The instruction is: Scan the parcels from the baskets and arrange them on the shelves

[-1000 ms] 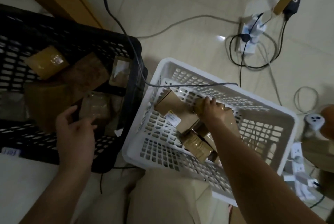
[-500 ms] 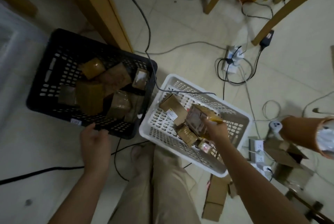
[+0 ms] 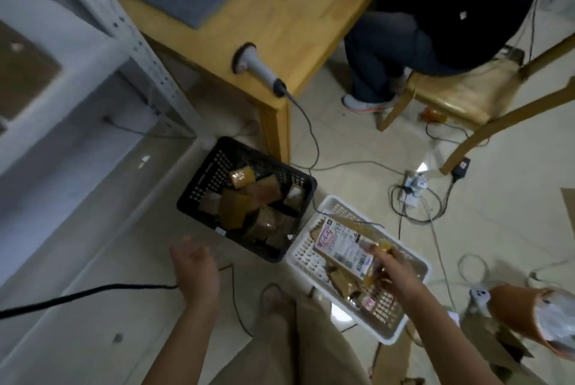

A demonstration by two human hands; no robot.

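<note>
Right grip (image 3: 389,269) pinches a labelled parcel (image 3: 342,244) — print unreadable — left grip (image 3: 196,272) spread.

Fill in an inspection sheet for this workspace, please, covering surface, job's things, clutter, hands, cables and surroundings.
Surface: tiled floor; wooden table beyond the baskets.
Job's things: black basket holds several brown parcels; white basket holds a few more; labelled parcel lifted over the white basket; scanner lies near the table's corner; shelf unit at left.
Clutter: cardboard pieces on the floor at right.
Hands: left hand open, holding nothing; right hand grips the labelled parcel.
Cables: scanner cable drops from table to floor; black cable crosses the floor at left; power strip with several plugs.
Surroundings: a person sits on a wooden chair by the table.
</note>
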